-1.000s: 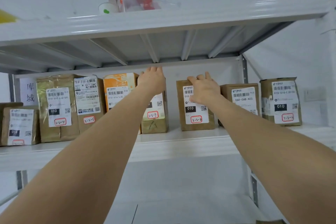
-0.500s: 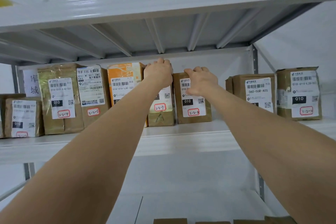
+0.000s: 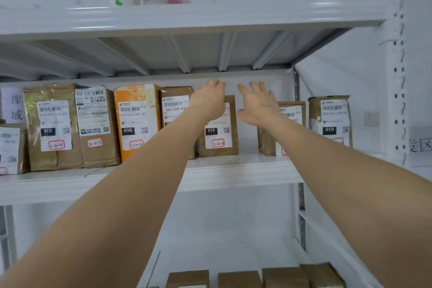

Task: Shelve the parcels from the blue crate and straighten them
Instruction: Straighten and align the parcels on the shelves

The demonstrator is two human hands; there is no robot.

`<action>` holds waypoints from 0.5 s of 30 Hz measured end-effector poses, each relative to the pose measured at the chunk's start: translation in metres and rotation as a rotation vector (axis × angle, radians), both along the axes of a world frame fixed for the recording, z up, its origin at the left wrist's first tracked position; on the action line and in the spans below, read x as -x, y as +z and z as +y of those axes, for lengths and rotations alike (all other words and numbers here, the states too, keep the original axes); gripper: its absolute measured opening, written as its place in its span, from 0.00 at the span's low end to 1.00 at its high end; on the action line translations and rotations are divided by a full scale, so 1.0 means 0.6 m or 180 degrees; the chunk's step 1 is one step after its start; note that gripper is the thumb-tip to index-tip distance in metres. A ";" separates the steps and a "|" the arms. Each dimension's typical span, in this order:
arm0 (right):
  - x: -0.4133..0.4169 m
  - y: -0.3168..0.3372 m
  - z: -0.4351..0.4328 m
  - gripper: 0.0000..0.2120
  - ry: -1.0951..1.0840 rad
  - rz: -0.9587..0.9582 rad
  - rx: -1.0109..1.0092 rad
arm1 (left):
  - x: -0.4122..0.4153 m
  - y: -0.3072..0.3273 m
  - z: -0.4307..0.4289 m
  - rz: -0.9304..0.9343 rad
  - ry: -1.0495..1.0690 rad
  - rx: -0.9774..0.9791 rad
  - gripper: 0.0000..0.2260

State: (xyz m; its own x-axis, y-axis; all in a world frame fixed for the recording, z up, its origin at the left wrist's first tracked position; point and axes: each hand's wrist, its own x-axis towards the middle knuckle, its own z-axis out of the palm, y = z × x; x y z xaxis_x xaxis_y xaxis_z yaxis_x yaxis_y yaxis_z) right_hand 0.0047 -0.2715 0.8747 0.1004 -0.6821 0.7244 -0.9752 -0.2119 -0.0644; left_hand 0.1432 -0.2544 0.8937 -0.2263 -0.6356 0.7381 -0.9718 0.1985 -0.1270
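Done: parcels (image 3: pixel 138 121) upright left of box (image 3: pixel 219 133).
Left hand (image 3: pixel 209 100): curled over box top.
Right hand (image 3: pixel 257 106): splayed, empty.
Todo: probs snug up parcels right of box.

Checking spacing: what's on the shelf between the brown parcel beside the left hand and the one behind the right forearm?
Head view: only bare white metal shelf between the left brown cardboard parcel and the right brown cardboard parcel.

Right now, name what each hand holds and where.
Right hand: open, holds nothing. Left hand covers the top left corner of a brown parcel; grip cannot be told.
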 end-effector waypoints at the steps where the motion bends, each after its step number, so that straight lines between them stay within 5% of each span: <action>1: 0.018 0.000 0.005 0.37 -0.0069 -0.0012 0.0016 | 0.013 -0.002 0.003 -0.0014 -0.0013 -0.0075 0.25; 9: 0.115 -0.013 0.009 0.49 -0.0576 0.0142 -0.0273 | 0.068 -0.013 -0.011 0.0018 0.0153 -0.0217 0.22; 15: 0.116 -0.028 -0.024 0.34 -0.0526 -0.0017 -0.0491 | 0.059 -0.011 -0.028 0.0013 0.0198 -0.0208 0.24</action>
